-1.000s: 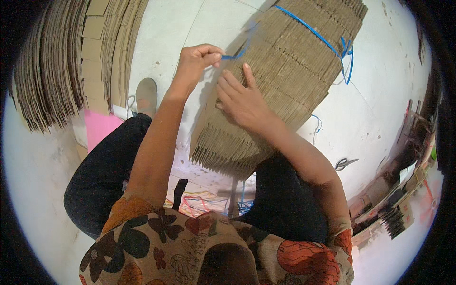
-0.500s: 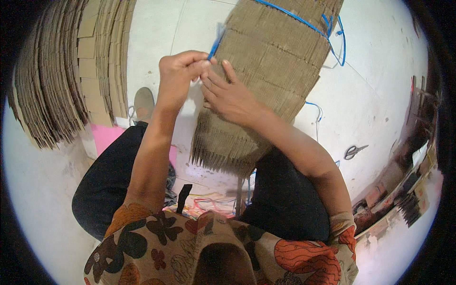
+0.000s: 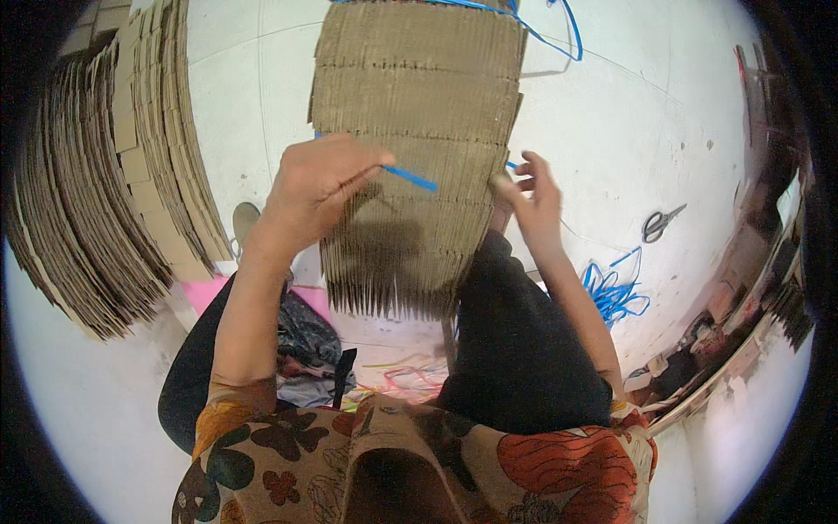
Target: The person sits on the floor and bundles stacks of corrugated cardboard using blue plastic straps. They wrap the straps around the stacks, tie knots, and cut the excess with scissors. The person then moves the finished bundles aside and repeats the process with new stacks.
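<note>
First, at far left, stacks of flat cardboard (image 3: pixel 78 183) stand on the pale floor (image 3: pixel 236 96). Next, the left hand (image 3: pixel 325 185) pinches a blue strap (image 3: pixel 410 178) in its fingers, the strap's end jutting over a cardboard bundle (image 3: pixel 419 105) that lies lengthwise before the person. At the bundle's right edge, the right hand (image 3: pixel 537 196) has bent fingers; whether they grip anything, I cannot tell. Farther right lie tangled blue strapping (image 3: pixel 613 293) and scissors (image 3: pixel 655 226).
</note>
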{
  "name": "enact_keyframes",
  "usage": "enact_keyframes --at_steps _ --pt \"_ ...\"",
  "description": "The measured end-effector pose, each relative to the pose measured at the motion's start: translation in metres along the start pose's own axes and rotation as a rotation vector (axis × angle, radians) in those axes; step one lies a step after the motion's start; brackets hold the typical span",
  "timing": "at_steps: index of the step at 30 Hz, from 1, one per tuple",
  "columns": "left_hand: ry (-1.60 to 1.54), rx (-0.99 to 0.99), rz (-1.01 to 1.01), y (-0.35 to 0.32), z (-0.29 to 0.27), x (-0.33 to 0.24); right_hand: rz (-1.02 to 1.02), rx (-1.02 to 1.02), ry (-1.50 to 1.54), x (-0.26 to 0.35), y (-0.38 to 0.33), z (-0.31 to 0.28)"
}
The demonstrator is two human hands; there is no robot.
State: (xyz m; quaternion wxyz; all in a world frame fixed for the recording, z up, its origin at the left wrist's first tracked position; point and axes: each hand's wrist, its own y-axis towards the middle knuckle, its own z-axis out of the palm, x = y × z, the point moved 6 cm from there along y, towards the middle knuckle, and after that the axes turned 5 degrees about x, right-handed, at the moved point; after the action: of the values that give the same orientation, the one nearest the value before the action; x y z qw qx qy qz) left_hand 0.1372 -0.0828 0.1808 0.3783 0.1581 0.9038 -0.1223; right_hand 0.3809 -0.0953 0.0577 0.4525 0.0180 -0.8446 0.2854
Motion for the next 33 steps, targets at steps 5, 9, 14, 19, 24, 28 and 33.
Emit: enact_keyframes --at_steps 5,9,14,19,24,28,33 --pt "-0.02 0.045 0.169 0.028 0.037 -0.009 -0.064 0.167 -0.098 0.015 0.014 0.016" --pt "-0.021 0.071 0.332 0.077 0.064 -0.019 -0.186 0.186 -0.147 0.019 0.015 0.022" --pt "0.266 0.242 0.492 0.111 0.099 -0.014 -0.342 0.062 0.166 -0.011 0.026 -0.006" --pt "0.172 0.276 0.511 0.111 0.108 -0.007 -0.122 -0.115 -0.258 -0.072 0.029 -0.027" --pt "0.208 0.297 0.505 0.116 0.11 -0.005 -0.203 0.101 -0.537 -0.057 0.052 0.022" --pt "0.269 0.331 0.503 0.118 0.109 -0.01 -0.244 0.069 -0.568 -0.057 0.072 0.039" --pt "0.284 0.313 0.464 0.114 0.109 -0.005 -0.116 0.225 -0.533 -0.049 0.084 0.031"
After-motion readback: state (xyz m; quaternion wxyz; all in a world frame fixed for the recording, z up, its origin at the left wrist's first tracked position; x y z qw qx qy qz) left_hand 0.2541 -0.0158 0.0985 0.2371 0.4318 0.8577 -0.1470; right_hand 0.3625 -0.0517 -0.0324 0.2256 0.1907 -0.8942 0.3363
